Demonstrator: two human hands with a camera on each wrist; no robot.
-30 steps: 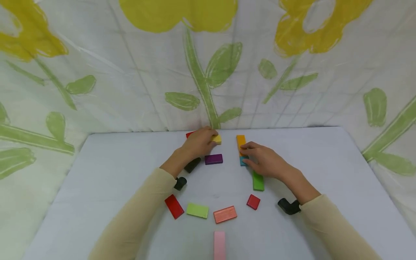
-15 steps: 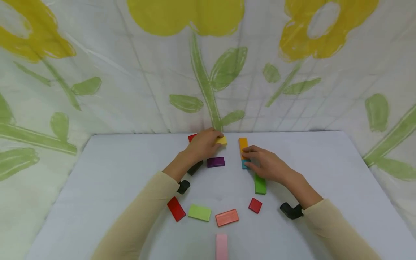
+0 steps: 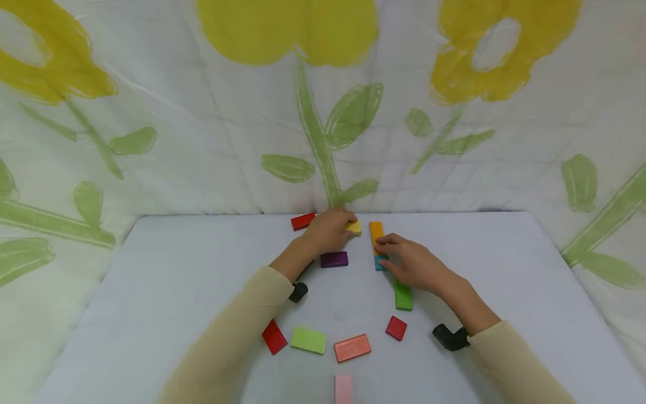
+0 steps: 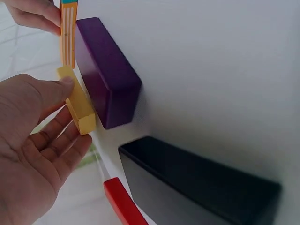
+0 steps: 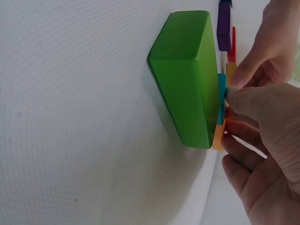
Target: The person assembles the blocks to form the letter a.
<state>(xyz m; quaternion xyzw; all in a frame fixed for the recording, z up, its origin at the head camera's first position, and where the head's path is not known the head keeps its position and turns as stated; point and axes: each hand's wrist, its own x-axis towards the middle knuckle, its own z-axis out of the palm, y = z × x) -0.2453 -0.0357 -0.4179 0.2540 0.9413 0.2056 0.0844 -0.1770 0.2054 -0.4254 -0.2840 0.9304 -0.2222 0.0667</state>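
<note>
My left hand pinches a yellow block near the table's back edge, with the thumb on one face and fingers underneath. To its right, an orange block and a blue block lie end to end. My right hand spans these two, its thumb at the blue block and its fingers along the orange one. Below that hand is a green block. In front of the left hand lies a purple block. A dark block is mostly hidden by the left forearm in the head view.
A red block lies at the back left. Nearer me are another red block, a lime block, a coral block, a small red block and a pink block. A flower-painted cloth hangs behind.
My left hand has slid right with the yellow block, closer to the orange block, showing more of the back red block. My right hand has stayed nearly in place. The head view has shifted slightly.
</note>
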